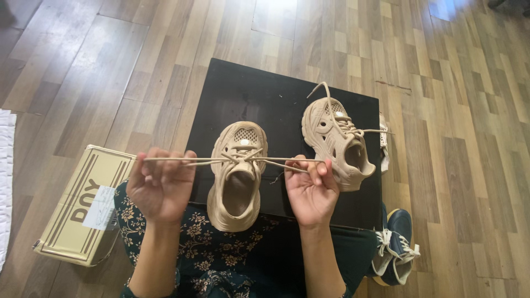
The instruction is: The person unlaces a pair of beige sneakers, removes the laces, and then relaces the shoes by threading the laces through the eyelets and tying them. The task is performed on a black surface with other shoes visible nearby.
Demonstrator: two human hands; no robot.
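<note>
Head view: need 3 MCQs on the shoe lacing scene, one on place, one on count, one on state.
1. Where does the cardboard box lie?
A. on the floor beside the left hand
B. on the black board
C. beside the right hand

2. How many tan shoes are on the board?
A. one
B. two
C. three

3. How is the lace of the near shoe?
A. lying loose
B. tied in a bow
C. pulled taut sideways by both hands

Answers:
1 A, the box sits on the wood floor at the left.
2 B, the near shoe and the far shoe.
3 C, each hand pinches one end, and the lace runs straight.
</note>
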